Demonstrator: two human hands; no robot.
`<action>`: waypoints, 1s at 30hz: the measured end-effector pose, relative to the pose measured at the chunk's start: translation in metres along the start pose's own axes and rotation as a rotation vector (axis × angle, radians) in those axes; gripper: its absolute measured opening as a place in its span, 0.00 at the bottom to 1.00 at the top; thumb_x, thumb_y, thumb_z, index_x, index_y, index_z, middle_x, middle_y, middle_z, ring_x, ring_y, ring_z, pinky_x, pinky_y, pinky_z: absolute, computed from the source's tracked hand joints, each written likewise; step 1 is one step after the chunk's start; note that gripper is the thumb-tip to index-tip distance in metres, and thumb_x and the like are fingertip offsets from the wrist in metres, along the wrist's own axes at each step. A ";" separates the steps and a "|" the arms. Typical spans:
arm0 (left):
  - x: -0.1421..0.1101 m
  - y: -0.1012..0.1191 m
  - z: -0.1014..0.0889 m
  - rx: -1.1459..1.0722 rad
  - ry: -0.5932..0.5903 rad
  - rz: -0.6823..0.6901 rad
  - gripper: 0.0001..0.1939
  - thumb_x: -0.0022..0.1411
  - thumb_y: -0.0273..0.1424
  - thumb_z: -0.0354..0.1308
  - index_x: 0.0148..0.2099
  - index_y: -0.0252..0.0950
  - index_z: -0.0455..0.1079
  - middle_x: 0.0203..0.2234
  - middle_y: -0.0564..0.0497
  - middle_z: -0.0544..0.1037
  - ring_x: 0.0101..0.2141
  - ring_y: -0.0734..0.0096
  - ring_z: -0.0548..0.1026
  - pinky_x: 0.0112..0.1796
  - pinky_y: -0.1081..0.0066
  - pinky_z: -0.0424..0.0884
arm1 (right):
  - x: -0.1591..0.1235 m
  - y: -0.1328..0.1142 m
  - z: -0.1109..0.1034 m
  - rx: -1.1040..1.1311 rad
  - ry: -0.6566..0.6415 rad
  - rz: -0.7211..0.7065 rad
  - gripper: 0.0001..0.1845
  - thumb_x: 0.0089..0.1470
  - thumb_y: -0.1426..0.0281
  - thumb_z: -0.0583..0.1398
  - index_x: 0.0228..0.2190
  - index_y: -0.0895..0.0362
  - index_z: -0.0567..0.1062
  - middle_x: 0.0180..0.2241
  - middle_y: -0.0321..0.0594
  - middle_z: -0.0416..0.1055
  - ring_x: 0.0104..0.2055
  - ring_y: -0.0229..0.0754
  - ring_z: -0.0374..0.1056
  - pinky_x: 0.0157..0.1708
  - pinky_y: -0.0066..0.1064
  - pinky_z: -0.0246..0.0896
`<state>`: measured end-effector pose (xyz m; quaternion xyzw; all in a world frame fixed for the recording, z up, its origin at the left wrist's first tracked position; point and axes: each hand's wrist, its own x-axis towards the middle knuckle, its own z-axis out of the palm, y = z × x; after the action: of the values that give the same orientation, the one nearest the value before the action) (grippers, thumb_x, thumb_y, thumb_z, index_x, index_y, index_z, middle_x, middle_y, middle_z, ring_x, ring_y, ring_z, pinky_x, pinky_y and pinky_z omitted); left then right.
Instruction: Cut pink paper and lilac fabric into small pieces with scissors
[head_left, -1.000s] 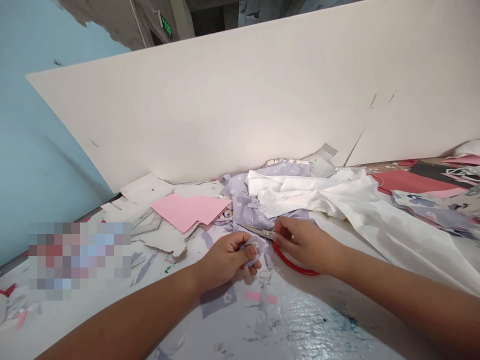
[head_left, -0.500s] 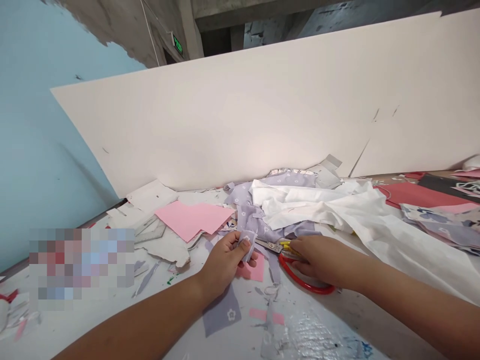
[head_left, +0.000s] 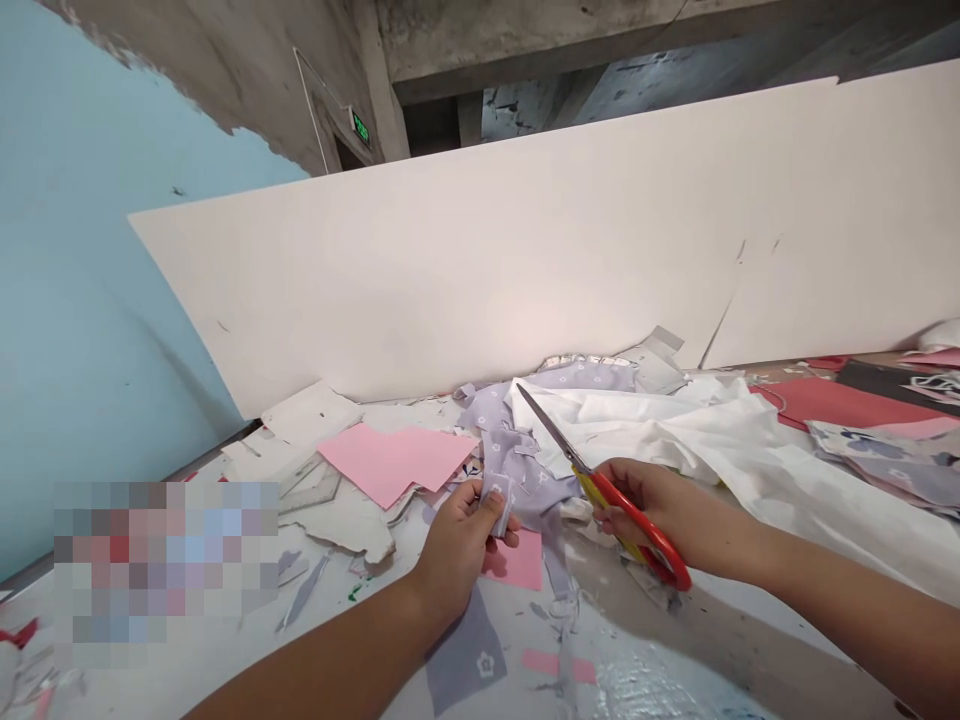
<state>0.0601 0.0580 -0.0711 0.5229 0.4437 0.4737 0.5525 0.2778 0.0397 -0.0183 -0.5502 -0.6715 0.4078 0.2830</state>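
Observation:
Between the thumb and fingers of my left hand (head_left: 457,545) is a small folded piece of lavender fabric (head_left: 496,497) with a white print. My right hand (head_left: 652,505) is closed around scissors (head_left: 630,515) with red and yellow handles. Their blades look closed and point up and to the left, over the white cloth (head_left: 712,425), apart from the held piece. Behind my left hand lies a larger lavender flowered fabric (head_left: 517,450). Below it are a pink paper piece (head_left: 521,560) and a flat lavender flowered scrap (head_left: 469,655).
A large pink sheet (head_left: 394,460) and torn grey-white board pieces (head_left: 341,525) lie left of my hands. Red sheets (head_left: 847,395) and patterned fabric pieces (head_left: 892,460) are at the right. A tall white panel (head_left: 487,270) stands along the table's back. A patch at left is blurred.
My right hand has swung the scissors away from the small fabric piece, so the blades now point upward and appear closed. My left hand keeps its pinch. The view has tilted slightly upward.

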 end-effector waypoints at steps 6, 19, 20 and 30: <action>-0.002 0.003 0.001 -0.002 -0.018 0.009 0.14 0.54 0.42 0.50 0.31 0.35 0.61 0.21 0.52 0.70 0.21 0.77 0.66 0.16 0.80 0.60 | 0.000 -0.003 0.019 0.474 -0.195 0.021 0.14 0.42 0.64 0.59 0.23 0.55 0.57 0.17 0.27 0.57 0.17 0.29 0.52 0.16 0.21 0.45; -0.001 0.001 0.001 -0.127 -0.149 0.002 0.12 0.54 0.39 0.53 0.31 0.34 0.62 0.18 0.54 0.71 0.18 0.80 0.67 0.23 0.77 0.60 | -0.007 0.029 0.035 0.475 -0.146 -0.006 0.17 0.45 0.57 0.57 0.28 0.57 0.63 0.20 0.29 0.56 0.22 0.32 0.56 0.22 0.24 0.53; -0.001 0.001 0.002 -0.139 -0.163 0.000 0.12 0.54 0.39 0.53 0.31 0.34 0.62 0.18 0.54 0.71 0.18 0.80 0.67 0.23 0.77 0.60 | -0.008 0.028 0.035 0.493 -0.151 0.000 0.16 0.45 0.58 0.57 0.28 0.56 0.62 0.20 0.29 0.56 0.21 0.31 0.56 0.22 0.24 0.53; -0.002 0.000 0.002 -0.198 -0.189 -0.060 0.13 0.51 0.39 0.56 0.31 0.34 0.62 0.15 0.54 0.70 0.16 0.79 0.67 0.20 0.78 0.60 | -0.016 0.033 0.026 0.303 -0.153 -0.120 0.29 0.32 0.42 0.55 0.28 0.53 0.66 0.24 0.35 0.57 0.25 0.37 0.57 0.26 0.29 0.57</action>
<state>0.0622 0.0557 -0.0709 0.4947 0.3564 0.4470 0.6546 0.2768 0.0206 -0.0581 -0.4276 -0.6536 0.5271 0.3348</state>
